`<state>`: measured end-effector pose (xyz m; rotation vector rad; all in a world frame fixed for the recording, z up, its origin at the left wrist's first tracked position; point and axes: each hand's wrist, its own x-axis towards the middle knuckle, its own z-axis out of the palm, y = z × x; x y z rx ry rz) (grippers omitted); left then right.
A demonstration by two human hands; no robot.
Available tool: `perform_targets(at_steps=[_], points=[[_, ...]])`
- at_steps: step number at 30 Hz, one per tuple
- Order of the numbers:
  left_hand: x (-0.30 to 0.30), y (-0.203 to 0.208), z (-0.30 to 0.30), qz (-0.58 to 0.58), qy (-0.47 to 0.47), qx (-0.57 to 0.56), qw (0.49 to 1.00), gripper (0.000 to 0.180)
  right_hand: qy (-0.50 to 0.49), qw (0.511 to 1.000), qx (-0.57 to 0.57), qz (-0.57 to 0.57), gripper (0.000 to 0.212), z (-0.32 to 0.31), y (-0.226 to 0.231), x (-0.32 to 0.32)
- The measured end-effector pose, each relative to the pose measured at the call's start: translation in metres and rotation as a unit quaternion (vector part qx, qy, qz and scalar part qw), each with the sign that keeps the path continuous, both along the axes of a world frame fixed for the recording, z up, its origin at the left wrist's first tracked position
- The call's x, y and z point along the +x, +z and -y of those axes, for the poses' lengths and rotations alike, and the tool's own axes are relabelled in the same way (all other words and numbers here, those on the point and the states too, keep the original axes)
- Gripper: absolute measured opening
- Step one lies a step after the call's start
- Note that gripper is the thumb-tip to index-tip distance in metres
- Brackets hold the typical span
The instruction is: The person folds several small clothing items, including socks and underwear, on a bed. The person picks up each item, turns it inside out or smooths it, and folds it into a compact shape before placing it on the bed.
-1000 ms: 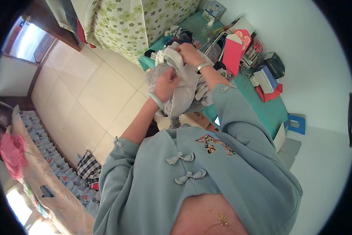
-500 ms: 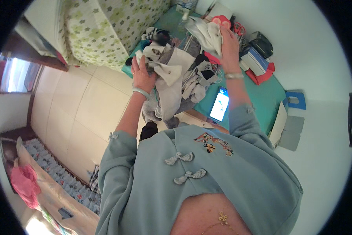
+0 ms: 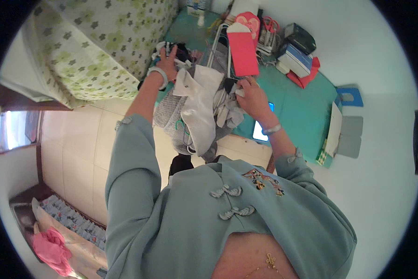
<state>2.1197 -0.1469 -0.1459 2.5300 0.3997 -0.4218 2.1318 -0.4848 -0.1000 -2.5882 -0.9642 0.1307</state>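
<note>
A pile of light and dark clothing lies at the front left of the green table, spilling over its edge. My left hand point(image 3: 168, 67) reaches onto dark and striped socks point(image 3: 183, 52), its fingers apart. My right hand point(image 3: 254, 98) is closed at the right side of the pile, beside the grey-and-white socks point(image 3: 227, 109); a pale bit of cloth shows at its fingertips. Between my hands, a long white cloth piece point(image 3: 200, 109) drapes over a grey knitted garment point(image 3: 169, 109). A green hook, perhaps a hanger's, pokes out below.
Beyond my right hand lie a red envelope point(image 3: 243, 53), a hanger point(image 3: 213, 49), red-handled scissors point(image 3: 269, 28) and a blue-white box point(image 3: 294, 60). A lit phone point(image 3: 260, 130) rests near the green table's point(image 3: 302, 116) edge. A flowered cover point(image 3: 102, 51) hangs at left.
My right hand has come down and nearer, and no longer holds up the white cloth, leaving the red envelope in view. My left hand has moved farther away onto the dark socks.
</note>
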Motion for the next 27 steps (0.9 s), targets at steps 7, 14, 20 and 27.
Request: perform_targets(at_steps=[7,14,20,27], points=[[0.039,-0.064,-0.073,0.017,-0.092,0.046,0.995,0.113,0.008,0.998,0.044,-0.049,0.074,-0.011,0.029,-0.060],[0.040,-0.026,-0.033,-0.160,-0.157,0.194,0.955,0.100,-0.010,0.996,-0.067,-0.050,0.076,-0.018,0.016,-0.078],[0.013,-0.020,-0.019,0.028,-0.060,0.109,0.992,0.057,-0.077,0.996,0.008,-0.050,0.063,-0.001,0.012,-0.074],[-0.024,-0.078,-0.084,0.292,0.049,-0.087,0.951,0.062,-0.204,0.933,0.241,-0.171,0.049,-0.007,0.058,-0.071]])
